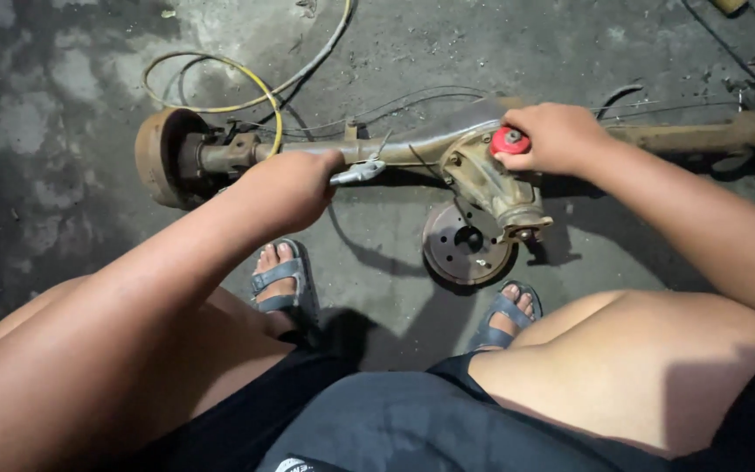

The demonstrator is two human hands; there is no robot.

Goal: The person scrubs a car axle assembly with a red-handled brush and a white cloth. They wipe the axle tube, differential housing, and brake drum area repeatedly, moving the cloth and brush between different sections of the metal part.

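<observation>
The right hand (552, 138) curls its fingers around a red cap (509, 140) on the rusty axle housing (491, 179), which lies across the floor's middle. The left hand (294, 188) is fisted around a metal tool handle (358, 171) just left of it. A brake disc (465, 245) lies near, a drum (161, 157) far left.

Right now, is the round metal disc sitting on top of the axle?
No, the disc lies flat on the floor just below the axle, near the right foot.
</observation>
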